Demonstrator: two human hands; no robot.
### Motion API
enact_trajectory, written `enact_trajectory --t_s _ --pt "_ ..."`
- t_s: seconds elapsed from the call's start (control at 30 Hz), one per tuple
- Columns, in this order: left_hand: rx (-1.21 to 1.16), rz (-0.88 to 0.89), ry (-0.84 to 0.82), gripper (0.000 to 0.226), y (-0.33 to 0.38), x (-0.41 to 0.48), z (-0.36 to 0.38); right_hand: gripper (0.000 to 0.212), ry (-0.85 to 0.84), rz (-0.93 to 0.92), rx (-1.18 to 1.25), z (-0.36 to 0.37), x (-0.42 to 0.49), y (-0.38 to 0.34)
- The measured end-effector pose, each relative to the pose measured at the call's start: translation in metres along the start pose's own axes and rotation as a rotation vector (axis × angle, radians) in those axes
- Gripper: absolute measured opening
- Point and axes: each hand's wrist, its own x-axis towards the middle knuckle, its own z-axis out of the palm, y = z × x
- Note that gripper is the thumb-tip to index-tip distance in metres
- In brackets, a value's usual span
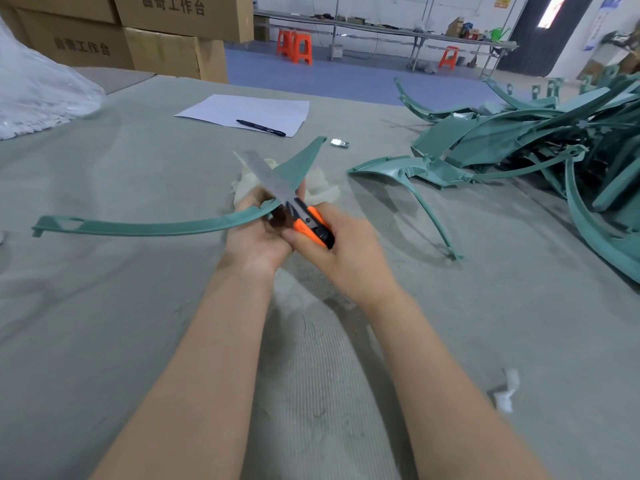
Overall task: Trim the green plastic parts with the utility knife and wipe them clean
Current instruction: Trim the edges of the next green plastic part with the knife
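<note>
My left hand grips a long curved green plastic part near its bend; one arm of the part runs left, the other points up and away. My right hand holds an orange and black utility knife, its long blade extended and lying across the part at the bend. A crumpled white cloth lies on the table just behind both hands.
A heap of green plastic parts fills the table's right side, one curved piece nearest me. A sheet of paper with a black pen lies further back. Cardboard boxes and a plastic bag stand at the back left.
</note>
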Motion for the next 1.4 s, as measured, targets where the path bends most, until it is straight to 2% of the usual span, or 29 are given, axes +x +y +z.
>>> enact_trajectory --t_s 0.07,0.13,0.2,0.27,0.33,0.4,0.5,0.6,0.7,0.8,0.83,0.9,1.0,1.17,1.2,1.3,1.4 --pt "-0.055 0.002 -0.049 0.021 0.002 -0.003 -0.003 0.034 -0.038 -0.022 -0.018 0.003 -0.001 -0.003" --pt "-0.001 0.045 -0.071 0.021 0.005 -0.003 -0.005 0.034 -0.064 -0.025 -0.043 0.004 0.0 -0.005" --pt "0.104 0.109 -0.026 0.023 0.005 -0.002 -0.005 0.031 -0.1 -0.033 -0.068 0.002 0.0 -0.006" --pt "0.058 0.096 -0.076 0.019 0.004 -0.004 -0.003 0.028 -0.117 -0.037 -0.054 -0.002 0.001 -0.006" --pt "0.082 0.062 -0.046 0.015 0.005 -0.004 0.003 0.031 -0.053 -0.013 -0.028 -0.007 0.002 -0.004" --pt "0.111 0.022 0.019 0.023 0.004 -0.003 0.007 0.034 0.051 0.056 -0.035 -0.014 0.004 0.001" --pt "0.019 -0.042 -0.043 0.014 0.003 -0.005 0.007 0.035 0.163 0.185 -0.013 -0.019 0.004 0.007" --pt "0.013 -0.051 -0.055 0.014 -0.002 -0.006 0.006 0.048 0.224 0.23 -0.011 -0.017 0.005 0.008" --pt "0.021 -0.047 -0.02 0.014 -0.007 -0.008 0.01 0.049 0.206 0.218 -0.057 -0.011 0.005 0.005" --pt "0.022 0.004 0.061 0.031 -0.007 -0.003 0.009 0.049 0.184 0.176 -0.071 -0.007 0.003 0.002" --pt "0.03 0.018 0.066 0.026 -0.006 -0.002 0.008 0.049 0.167 0.163 -0.07 -0.005 0.002 0.0" --pt "0.008 0.006 0.054 0.016 -0.004 -0.003 0.006 0.048 0.121 0.134 -0.053 0.0 0.0 -0.003" --pt "-0.101 -0.006 -0.012 0.021 -0.001 -0.009 0.002 0.046 0.062 0.089 -0.049 0.008 -0.003 -0.008" --pt "0.389 0.193 0.224 0.028 -0.004 -0.007 -0.014 0.049 0.021 0.04 -0.085 0.015 -0.005 -0.015" --pt "0.424 0.196 0.216 0.029 -0.003 -0.007 -0.014 0.049 0.023 0.036 -0.084 0.016 -0.005 -0.015" --pt "0.249 0.179 0.011 0.02 0.0 -0.009 -0.01 0.05 0.026 0.038 -0.074 0.016 -0.005 -0.018" --pt "0.253 0.249 -0.015 0.019 -0.002 -0.009 -0.02 0.049 -0.005 0.041 -0.016 0.018 -0.007 -0.023"
